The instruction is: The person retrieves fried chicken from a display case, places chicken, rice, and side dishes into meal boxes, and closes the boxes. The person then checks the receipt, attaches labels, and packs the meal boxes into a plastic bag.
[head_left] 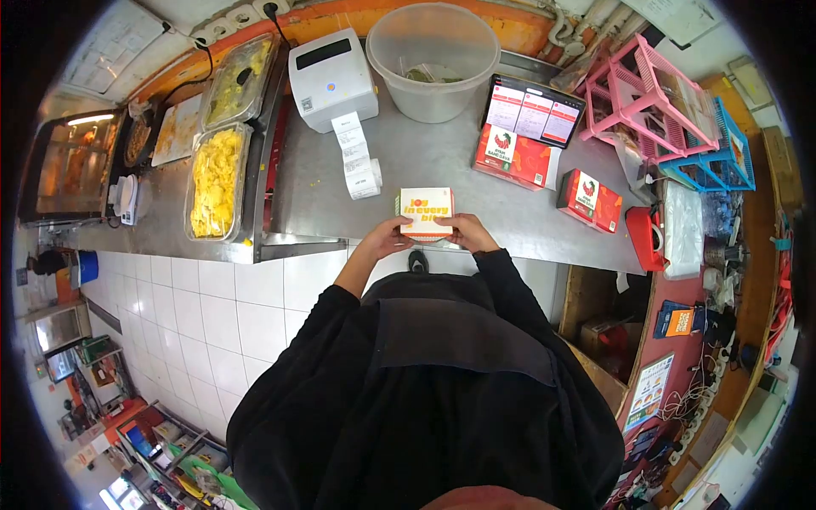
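A small white food box (427,202) with yellow and orange lettering on its lid is held level at the front edge of the steel counter. My left hand (389,237) grips its left side, thumb on top and fingers underneath. On the opposite side my right hand (468,232) holds it the same way. The lid looks closed, so the contents are hidden. Behind the box, a long printed receipt strip (354,153) curls down from a white label printer (332,78). To the right lie two red food boxes, one (515,158) below a tablet (533,111) and another (588,201).
A large translucent tub (435,102) stands at the back. Left of the printer sit a clear container of yellow food (217,183) and a second container (240,81). Pink basket racks (650,93), a red tape dispenser (646,238) and plastic bags (682,229) crowd the right side.
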Demonstrator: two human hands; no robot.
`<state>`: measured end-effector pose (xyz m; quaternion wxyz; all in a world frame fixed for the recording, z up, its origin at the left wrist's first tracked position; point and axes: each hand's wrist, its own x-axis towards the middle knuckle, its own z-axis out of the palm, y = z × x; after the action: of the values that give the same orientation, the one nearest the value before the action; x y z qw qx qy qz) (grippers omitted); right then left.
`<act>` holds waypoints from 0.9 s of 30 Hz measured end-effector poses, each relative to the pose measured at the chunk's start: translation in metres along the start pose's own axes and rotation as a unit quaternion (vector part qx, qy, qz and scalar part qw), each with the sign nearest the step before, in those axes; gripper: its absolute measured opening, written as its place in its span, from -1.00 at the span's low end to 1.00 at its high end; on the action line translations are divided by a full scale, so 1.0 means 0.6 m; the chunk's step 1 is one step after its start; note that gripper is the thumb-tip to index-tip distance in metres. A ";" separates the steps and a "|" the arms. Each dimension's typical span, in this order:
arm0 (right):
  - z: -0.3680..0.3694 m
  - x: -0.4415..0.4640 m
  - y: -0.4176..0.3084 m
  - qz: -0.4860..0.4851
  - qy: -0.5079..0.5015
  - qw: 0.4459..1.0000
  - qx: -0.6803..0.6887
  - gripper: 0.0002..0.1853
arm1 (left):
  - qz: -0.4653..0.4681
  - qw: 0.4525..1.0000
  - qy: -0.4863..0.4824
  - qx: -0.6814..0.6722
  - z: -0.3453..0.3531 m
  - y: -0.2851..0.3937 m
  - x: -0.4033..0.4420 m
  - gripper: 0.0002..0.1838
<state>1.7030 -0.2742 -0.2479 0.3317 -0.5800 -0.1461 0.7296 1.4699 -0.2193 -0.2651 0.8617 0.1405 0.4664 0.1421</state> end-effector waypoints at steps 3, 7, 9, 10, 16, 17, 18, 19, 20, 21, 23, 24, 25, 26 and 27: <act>0.000 -0.013 0.006 -0.009 0.020 1.000 -0.017 -0.58 | -0.023 1.000 -0.006 0.009 0.016 0.001 -0.014 -0.53; 0.001 -0.034 0.013 -0.023 0.024 0.999 0.018 -0.62 | 0.006 0.999 -0.027 -0.023 0.007 -0.024 0.013 -0.47; -0.004 -0.024 0.024 -0.019 0.049 0.998 0.027 -0.65 | 0.095 0.995 -0.020 -0.036 0.033 -0.028 0.006 -0.42; -0.003 -0.028 0.026 -0.017 0.050 0.998 0.027 -0.65 | 0.094 0.995 -0.020 -0.037 0.059 -0.035 0.001 -0.42; -0.002 -0.028 0.038 -0.021 0.044 0.997 0.056 -0.62 | 0.210 0.945 0.193 -0.158 0.083 -0.076 0.058 -0.41; 0.004 -0.024 0.041 -0.037 0.062 0.997 0.018 -0.59 | 0.209 0.945 0.194 -0.159 0.082 -0.085 0.060 -0.41; 0.007 -0.022 0.043 -0.053 0.080 0.995 -0.020 -0.56 | 0.139 0.970 0.130 -0.148 0.101 -0.083 0.036 -0.44; 0.009 -0.027 0.040 -0.052 0.080 0.995 -0.020 -0.56 | 0.070 0.986 0.065 -0.136 0.109 -0.085 0.028 -0.46; 0.011 -0.030 0.035 -0.045 0.100 0.993 -0.046 -0.54 | 0.070 0.986 0.065 -0.136 0.119 -0.083 0.023 -0.46; 0.011 -0.032 0.032 -0.039 0.122 0.989 -0.072 -0.51 | 0.064 0.987 0.064 -0.129 0.123 -0.085 0.028 -0.43; 0.008 -0.033 0.026 -0.032 0.112 0.990 -0.081 -0.51 | 0.055 0.989 0.062 -0.123 0.125 -0.090 0.033 -0.40; 0.006 -0.034 0.024 -0.027 0.101 0.990 -0.091 -0.51 | 0.065 0.988 0.061 -0.124 0.123 -0.092 0.037 -0.38; 0.004 -0.036 0.022 -0.026 0.102 0.990 -0.091 -0.51 | 0.076 0.988 0.060 -0.124 0.122 -0.094 0.041 -0.37; 0.003 -0.037 0.019 -0.013 0.090 0.991 -0.094 -0.52 | 0.076 0.988 0.059 -0.124 0.122 -0.097 0.044 -0.37; 0.001 -0.035 0.017 -0.001 0.078 0.992 -0.096 -0.52 | 0.092 0.986 0.063 -0.124 0.123 -0.098 0.045 -0.37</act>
<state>1.7016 -0.2950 -0.2381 0.2860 -0.6641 -0.1898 0.6642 1.5530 -0.2713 -0.2693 0.8245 0.0656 0.4840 0.2858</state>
